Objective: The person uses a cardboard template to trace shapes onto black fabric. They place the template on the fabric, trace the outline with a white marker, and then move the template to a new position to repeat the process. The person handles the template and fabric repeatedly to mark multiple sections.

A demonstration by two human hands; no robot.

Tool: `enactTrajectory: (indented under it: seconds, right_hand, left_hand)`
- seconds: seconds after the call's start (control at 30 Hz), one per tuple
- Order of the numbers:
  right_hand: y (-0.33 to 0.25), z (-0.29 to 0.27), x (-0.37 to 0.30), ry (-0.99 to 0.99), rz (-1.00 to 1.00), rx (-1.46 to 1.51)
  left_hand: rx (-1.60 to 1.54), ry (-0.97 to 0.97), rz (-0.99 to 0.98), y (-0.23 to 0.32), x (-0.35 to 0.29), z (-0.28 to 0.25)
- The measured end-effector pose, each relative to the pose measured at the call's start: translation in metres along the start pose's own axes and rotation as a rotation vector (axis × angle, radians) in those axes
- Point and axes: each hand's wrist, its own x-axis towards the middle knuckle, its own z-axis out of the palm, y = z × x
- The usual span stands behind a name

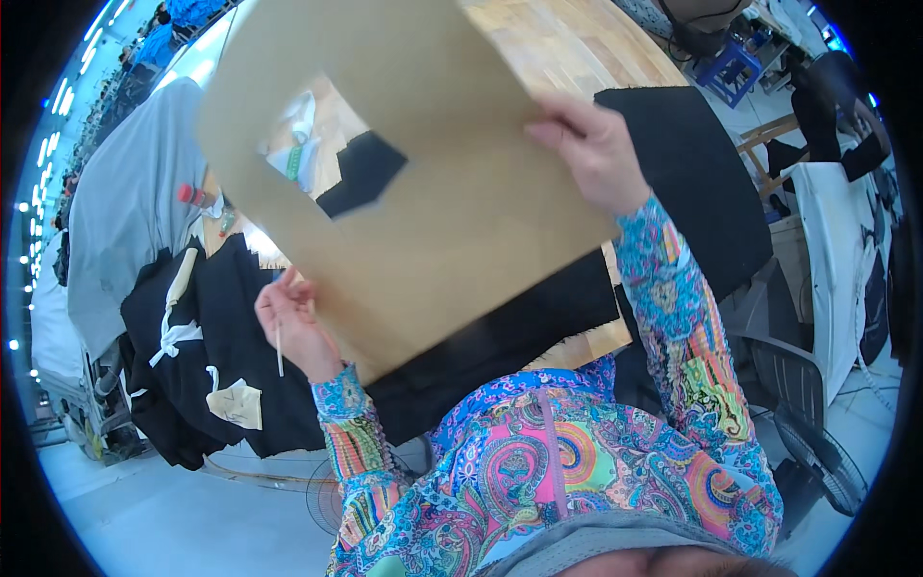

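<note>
A large brown cardboard sheet (461,231) with a pocket-shaped cut-out is raised above the table. My right hand (596,149) grips its right edge, thumb on the near face. Close to the sheet's lower left edge, my left hand (296,322) is closed with the fingertips pinched. A thin white stick (280,351), pen-like, pokes out below those fingers; whether they also touch the cardboard I cannot tell. Under the sheet lies black fabric (538,313), and part of it shows through the cut-out. More black fabric (683,173) spreads out to the right.
The wooden table (596,43) extends away from me. At left, a black cloth pile (240,327) carries a pale handled tool (181,279) and a cream paper scrap (236,406). A red-capped item (195,195) sits behind. Grey cloth (135,212) drapes far left; a chair (784,370) stands right.
</note>
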Motion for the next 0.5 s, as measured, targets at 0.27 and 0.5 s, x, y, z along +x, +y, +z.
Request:
enactTrajectory:
  seconds: [0.27,0.5]
  right_hand:
    - [0.022,-0.009,0.056,0.118,0.186,0.445]
    - [0.032,-0.007,0.020,0.061,0.249,0.388]
  left_hand:
    - [0.436,-0.066,0.132,0.019,0.054,0.013]
    - [0.424,-0.178,0.028,0.018,0.058,0.032]
